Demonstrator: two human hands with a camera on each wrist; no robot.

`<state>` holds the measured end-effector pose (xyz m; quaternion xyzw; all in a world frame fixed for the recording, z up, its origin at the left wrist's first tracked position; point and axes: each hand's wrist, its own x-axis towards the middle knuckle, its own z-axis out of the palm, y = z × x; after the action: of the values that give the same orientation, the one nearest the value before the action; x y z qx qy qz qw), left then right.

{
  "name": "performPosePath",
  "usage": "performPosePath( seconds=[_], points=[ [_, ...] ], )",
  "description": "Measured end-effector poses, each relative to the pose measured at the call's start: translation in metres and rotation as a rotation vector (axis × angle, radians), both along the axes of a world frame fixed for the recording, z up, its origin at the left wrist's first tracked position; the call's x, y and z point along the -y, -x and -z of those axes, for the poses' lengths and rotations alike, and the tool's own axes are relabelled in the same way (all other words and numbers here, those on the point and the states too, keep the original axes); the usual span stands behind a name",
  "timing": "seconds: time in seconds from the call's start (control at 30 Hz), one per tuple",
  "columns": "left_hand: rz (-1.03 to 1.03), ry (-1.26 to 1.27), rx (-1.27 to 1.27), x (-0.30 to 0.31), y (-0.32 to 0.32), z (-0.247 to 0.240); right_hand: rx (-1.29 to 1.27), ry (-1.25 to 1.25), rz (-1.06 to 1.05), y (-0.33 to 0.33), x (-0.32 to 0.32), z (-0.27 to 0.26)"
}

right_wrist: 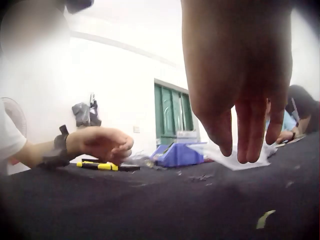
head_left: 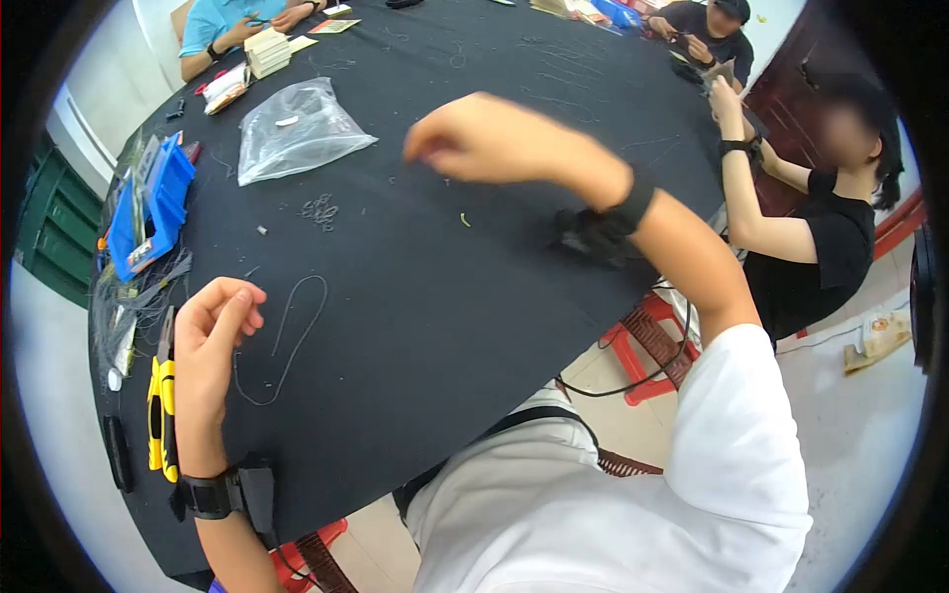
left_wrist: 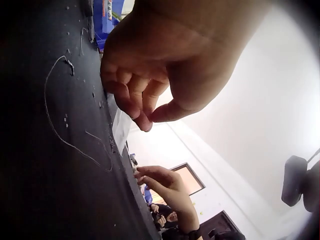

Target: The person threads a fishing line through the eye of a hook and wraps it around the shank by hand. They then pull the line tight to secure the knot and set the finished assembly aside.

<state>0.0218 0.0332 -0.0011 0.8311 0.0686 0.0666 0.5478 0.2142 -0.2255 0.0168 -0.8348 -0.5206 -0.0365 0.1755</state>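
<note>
My left hand (head_left: 208,341) hovers over the left side of the black table, fingers loosely curled. In the left wrist view the thumb (left_wrist: 172,111) meets the fingertips, and nothing shows between them. Beside this hand a thin dark cord (head_left: 318,314) lies in a loose loop on the cloth. My right hand (head_left: 484,138), slightly blurred, is over the middle of the table, to the right of a clear plastic bag (head_left: 297,138). Its fingers (right_wrist: 243,132) point downward and hold nothing. A small yellow-green scrap (head_left: 465,219) lies on the cloth below it.
Yellow-and-black pliers (head_left: 158,415) lie left of my left forearm. Beyond stand a blue bin (head_left: 158,212) and tangled cords (head_left: 133,296). A small dark pile of cord bits (head_left: 319,211) sits near the bag. Other people (head_left: 820,217) work around the table.
</note>
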Motion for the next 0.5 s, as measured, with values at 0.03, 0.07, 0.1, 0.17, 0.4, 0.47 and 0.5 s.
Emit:
performPosePath(
  seconds=[0.03, 0.07, 0.1, 0.17, 0.4, 0.47, 0.5],
  points=[
    [-0.004, -0.008, -0.003, 0.001, 0.000, 0.000, 0.031, 0.003, 0.054, -0.006, 0.027, -0.009],
    [-0.012, -0.017, -0.011, 0.002, 0.000, 0.001, 0.016, 0.024, 0.166, -0.014, 0.057, -0.015],
    [-0.003, -0.017, -0.010, 0.001, -0.001, 0.003, 0.029, 0.042, 0.252, -0.024, 0.090, -0.018],
    [0.040, -0.023, 0.007, 0.001, -0.003, 0.004, -0.030, 0.045, 0.337, -0.034, 0.143, -0.021],
    [0.052, -0.371, 0.014, -0.012, -0.002, 0.007, -0.222, 0.037, 0.030, -0.002, 0.064, -0.024],
    [0.056, -0.383, 0.025, -0.015, 0.000, 0.008, -0.213, 0.054, -0.124, 0.009, 0.006, -0.024],
    [0.074, -0.362, 0.017, -0.017, -0.001, 0.011, -0.175, 0.077, -0.155, 0.013, -0.020, -0.021]
  ],
)
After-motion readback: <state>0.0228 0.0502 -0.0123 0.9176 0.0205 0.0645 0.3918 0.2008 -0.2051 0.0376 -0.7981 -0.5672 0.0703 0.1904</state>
